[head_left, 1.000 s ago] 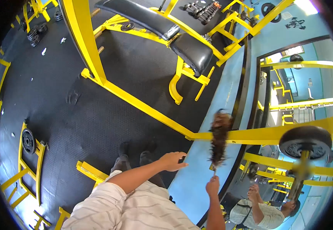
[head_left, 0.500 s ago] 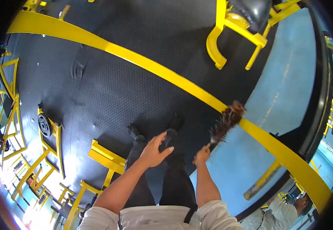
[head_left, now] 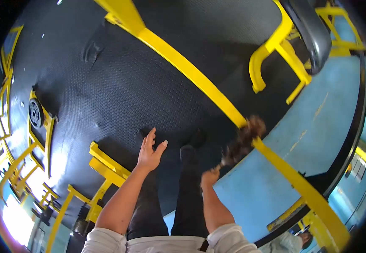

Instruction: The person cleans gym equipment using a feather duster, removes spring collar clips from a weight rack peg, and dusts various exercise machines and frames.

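My right hand [head_left: 209, 177] is closed around the handle of a feather duster. The brown feather duster [head_left: 241, 143] is blurred by motion, and its feathers lie across a long yellow metal beam [head_left: 200, 86], covering a short stretch of it. In front of my legs, my left hand [head_left: 150, 154] hangs in the air, fingers stretched and thumb apart, with nothing in it. Below that hand are my dark trousers and the black textured floor [head_left: 119, 84].
A yellow frame with a black pad [head_left: 313, 38] stands at upper right. Along the right runs a pale blue surface [head_left: 271, 189] with a dark edge and a mirror beyond. To the left stand yellow gym frames, one with a black weight plate [head_left: 35, 113].
The view has turned, so the beam runs more steeply. My right hand and the feather duster have shifted slightly left and down in view; my left hand has moved left.
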`<state>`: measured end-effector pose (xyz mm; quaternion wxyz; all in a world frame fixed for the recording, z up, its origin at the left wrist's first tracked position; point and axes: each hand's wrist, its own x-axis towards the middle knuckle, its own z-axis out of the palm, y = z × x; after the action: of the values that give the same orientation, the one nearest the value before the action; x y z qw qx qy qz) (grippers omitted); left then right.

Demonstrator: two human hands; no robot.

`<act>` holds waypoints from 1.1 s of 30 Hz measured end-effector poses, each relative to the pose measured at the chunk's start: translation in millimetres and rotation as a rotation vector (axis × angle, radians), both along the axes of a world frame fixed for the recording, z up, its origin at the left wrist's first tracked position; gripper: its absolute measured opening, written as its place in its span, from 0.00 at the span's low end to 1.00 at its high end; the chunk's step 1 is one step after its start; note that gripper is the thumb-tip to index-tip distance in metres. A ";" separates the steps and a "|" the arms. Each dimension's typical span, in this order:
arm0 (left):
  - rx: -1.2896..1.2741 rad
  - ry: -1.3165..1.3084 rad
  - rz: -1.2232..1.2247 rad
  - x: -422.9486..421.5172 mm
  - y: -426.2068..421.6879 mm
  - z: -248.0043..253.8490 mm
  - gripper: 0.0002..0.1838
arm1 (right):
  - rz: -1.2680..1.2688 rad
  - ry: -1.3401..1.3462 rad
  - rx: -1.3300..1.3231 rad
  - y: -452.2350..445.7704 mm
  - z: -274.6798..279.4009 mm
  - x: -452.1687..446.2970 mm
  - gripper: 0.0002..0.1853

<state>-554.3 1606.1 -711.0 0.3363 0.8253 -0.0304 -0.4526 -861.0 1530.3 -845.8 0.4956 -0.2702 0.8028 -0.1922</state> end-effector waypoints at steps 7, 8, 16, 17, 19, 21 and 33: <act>-0.098 0.160 0.237 11.2 16.5 -18.8 0.36 | 0.132 -0.210 0.338 -10.3 33.1 157.3 0.03; -0.112 0.167 0.260 9.8 19.7 -24.2 0.36 | 0.425 -0.133 0.176 15.9 42.4 222.1 0.06; -0.409 0.199 0.812 71.9 71.6 -2.8 0.31 | 1.402 0.101 0.102 66.9 83.8 352.4 0.16; -0.399 0.187 0.787 67.3 80.1 -12.8 0.32 | 1.551 0.209 0.053 63.4 89.2 335.1 0.17; -0.307 0.173 0.734 66.7 91.2 -12.2 0.33 | 1.774 0.429 0.054 41.2 115.1 323.7 0.21; -0.336 0.184 0.804 59.0 98.8 -16.6 0.34 | 1.911 0.456 -0.203 0.6 114.8 332.2 0.26; -0.299 0.412 0.591 -48.7 37.3 -30.6 0.35 | 2.412 1.402 0.153 -209.3 149.9 223.2 0.19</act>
<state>-603.0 1643.4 -741.7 0.5677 0.6322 0.2115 -0.4831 -637.8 1321.0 -695.9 -0.1331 -0.7976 0.1642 0.5650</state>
